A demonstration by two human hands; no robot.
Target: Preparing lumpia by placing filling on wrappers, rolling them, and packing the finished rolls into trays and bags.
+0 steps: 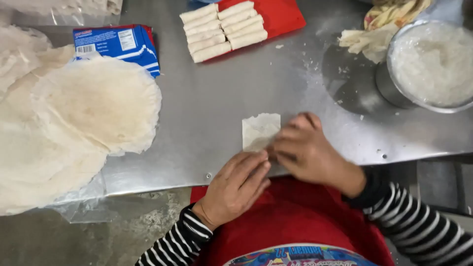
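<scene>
Red apron cloth (290, 216) and striped black-and-white sleeves (419, 226) fill the near edge, just below both hands. Beyond them spreads the dull grey steel counter (221, 103). Far to the left of the hands lies one stack of thin, pale, round pastry wrappers (74, 128); how many sheets it holds cannot be told. Up and right of the right hand stands one round metal bowl of white, shredded filling (431, 64). Straight ahead of the hands sits one red flat tray (276, 15) carrying ten finished pale rolls (224, 30) in two rows of five. One blue printed packet (118, 45) lies up and left.

A small, pale, folded wrapper piece (260, 131) rests on the counter, touching the fingertips of both hands. Left hand (235, 189) lies flat, fingers together; right hand (308, 150), blurred, curls over the wrapper's near right corner, pressing it. Rolling well probably calls for even pressure from both hands, keeping the wrapper taut and its edges square.
</scene>
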